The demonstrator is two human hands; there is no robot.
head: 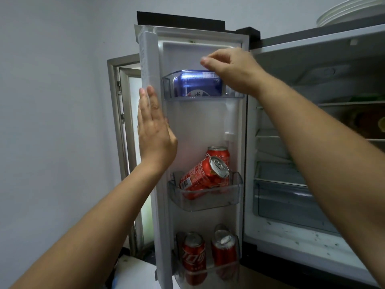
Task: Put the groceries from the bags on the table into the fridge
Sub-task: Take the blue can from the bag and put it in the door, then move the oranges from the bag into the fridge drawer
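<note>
The fridge door point(195, 126) stands open in front of me. A blue can point(198, 84) lies on its side in the top door bin point(173, 97). My right hand point(233, 69) hovers just above and right of that can, fingers loosely curled, holding nothing that I can see. My left hand point(154, 130) lies flat with fingers straight against the door's left edge. In the middle bin point(208, 201) one red cola can point(204, 176) leans tilted against an upright one point(218, 153). Two more red cans point(193, 255) stand in the bottom bin.
The fridge interior point(312, 142) is open to the right, with glass shelves and a clear drawer point(287, 203). Dark items sit on a shelf at the far right. White plates point(350, 11) are stacked on top of the fridge. A doorway point(125, 122) lies behind the door.
</note>
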